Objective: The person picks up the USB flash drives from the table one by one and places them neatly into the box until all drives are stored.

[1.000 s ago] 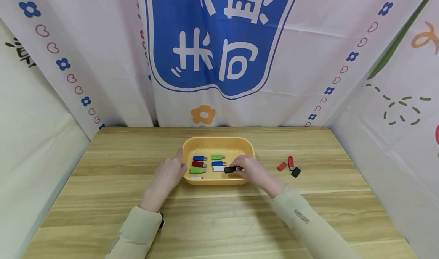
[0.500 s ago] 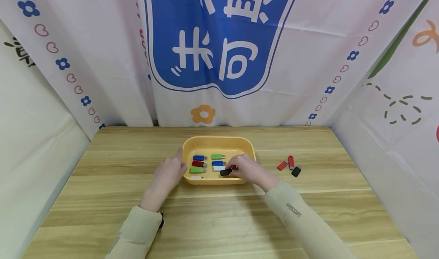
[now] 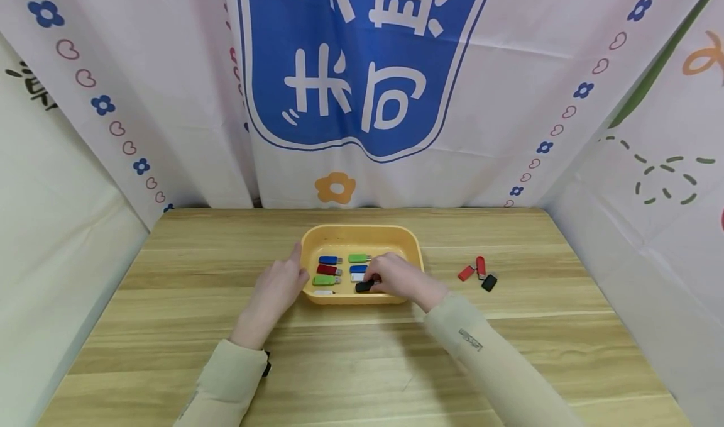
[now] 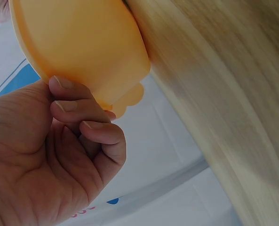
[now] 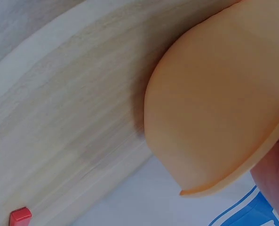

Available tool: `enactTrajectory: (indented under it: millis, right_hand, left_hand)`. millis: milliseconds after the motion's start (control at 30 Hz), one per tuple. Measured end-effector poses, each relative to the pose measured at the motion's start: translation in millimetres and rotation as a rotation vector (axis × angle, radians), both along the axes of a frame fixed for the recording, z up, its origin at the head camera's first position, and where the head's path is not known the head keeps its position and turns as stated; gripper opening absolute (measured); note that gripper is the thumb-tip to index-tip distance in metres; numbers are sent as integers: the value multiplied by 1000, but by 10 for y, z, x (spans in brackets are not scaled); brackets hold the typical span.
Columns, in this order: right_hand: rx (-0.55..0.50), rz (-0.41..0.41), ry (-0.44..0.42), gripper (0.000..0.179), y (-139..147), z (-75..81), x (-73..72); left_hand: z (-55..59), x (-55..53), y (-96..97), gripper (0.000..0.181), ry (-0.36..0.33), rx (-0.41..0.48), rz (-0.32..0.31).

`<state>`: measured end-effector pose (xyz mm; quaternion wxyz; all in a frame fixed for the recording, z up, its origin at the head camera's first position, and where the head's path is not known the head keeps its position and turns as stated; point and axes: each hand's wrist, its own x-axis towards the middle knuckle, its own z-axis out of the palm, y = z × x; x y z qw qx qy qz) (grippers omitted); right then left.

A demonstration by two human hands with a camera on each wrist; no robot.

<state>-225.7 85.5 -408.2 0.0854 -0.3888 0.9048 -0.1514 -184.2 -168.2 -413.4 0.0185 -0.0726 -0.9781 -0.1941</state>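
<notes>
A yellow tray [image 3: 362, 229] stands on the wooden table with several USB sticks inside in two columns. My left hand [image 3: 279, 283] holds its left rim; in the left wrist view, curled fingers [image 4: 104, 132] lie against the outer wall. Over the tray's front right part, my right hand [image 3: 400, 277] pinches a black USB stick [image 3: 364, 286] just in front of a white USB stick [image 3: 357, 277]. A blue USB stick [image 3: 358, 268] and a green one [image 3: 357, 258] lie behind that. In the right wrist view, the tray's wall [image 5: 214, 103] hides most of this hand.
The left column has blue [image 3: 330, 260], dark red [image 3: 328, 270], green [image 3: 324, 280] and white [image 3: 323, 293] USB sticks. On the table right of the tray lie two red USB sticks [image 3: 481, 267] and a black one [image 3: 489, 282]. A printed curtain [image 3: 283, 182] hangs behind the table.
My right hand has moved left and slightly toward me inside the tray, carrying the black USB stick to a spot in front of the white one. My left hand has stayed at the rim.
</notes>
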Motion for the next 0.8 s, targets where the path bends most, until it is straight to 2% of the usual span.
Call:
enactTrajectory:
  millis: [233, 800]
  right_hand:
    - [16, 47, 4, 9, -36, -5, -29]
    - [88, 6, -53, 7, -109, 7, -57]
  left_hand:
    - [4, -4, 9, 63, -17, 1, 2]
    - [-12, -9, 4, 59, 22, -3, -21]
